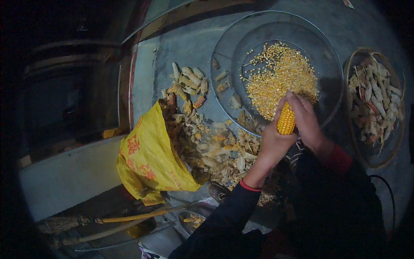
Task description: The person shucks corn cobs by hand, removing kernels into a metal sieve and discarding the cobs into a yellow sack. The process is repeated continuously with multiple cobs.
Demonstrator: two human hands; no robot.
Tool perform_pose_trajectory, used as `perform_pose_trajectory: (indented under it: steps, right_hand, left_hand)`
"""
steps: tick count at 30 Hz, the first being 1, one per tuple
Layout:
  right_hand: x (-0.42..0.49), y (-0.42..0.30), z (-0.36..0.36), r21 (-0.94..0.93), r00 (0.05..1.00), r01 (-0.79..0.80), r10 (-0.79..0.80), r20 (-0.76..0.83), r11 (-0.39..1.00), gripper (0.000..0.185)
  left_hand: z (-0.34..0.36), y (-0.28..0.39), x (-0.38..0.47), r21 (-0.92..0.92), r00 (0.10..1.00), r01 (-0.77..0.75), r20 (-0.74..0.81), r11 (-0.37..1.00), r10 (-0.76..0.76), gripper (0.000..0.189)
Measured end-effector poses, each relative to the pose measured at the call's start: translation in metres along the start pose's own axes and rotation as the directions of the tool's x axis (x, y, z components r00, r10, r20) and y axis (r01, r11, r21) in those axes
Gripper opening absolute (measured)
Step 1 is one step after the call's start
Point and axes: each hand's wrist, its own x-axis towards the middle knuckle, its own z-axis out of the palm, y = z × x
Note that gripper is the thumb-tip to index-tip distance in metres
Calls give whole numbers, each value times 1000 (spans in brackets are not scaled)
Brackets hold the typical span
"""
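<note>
An ear of yellow corn [286, 120] is held between my two hands above the near part of a large round sieve or tray [330, 97]. My left hand [275, 137] grips the ear around its lower end. My right hand [302, 116] lies along its right side and over the upper end, with the fingers curled on it. Beyond my hands, a heap of loose corn kernels [281, 81] covers the middle of the round tray. A few pieces of cob lie at the tray's left side.
Cobs and husks [189, 81] lie on the floor left of the tray, by an open yellow sack [148, 152]. An oval basket [351, 129] of stripped cobs [375, 94] stands at right. Broom handles [136, 217] and a metal bowl [182, 223] are at lower left.
</note>
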Motion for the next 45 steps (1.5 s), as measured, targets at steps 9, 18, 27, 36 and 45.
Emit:
perform_pose_trajectory:
  steps: [9,18,27,36,45]
  right_hand:
    - [-14,-32,-6,194,949,-172,110,295,966,33]
    - [-10,-19,-3,118,982,-102,81,169,988,26]
    - [-18,-16,5,183,992,-93,76,100,979,28]
    - [-11,2,1,-44,996,48,-51,-74,998,29]
    - [-12,-6,3,110,998,-56,59,-21,992,31]
  left_hand:
    - [-40,19,-3,-457,736,653,571,604,-364,32]
    - [-21,4,-2,-108,942,205,292,973,-166,29]
    - [-22,3,7,-261,937,243,314,934,-156,20]
    - [1,1,4,-62,986,122,121,991,-114,50]
    - [-1,-2,2,-230,958,248,202,941,-203,50]
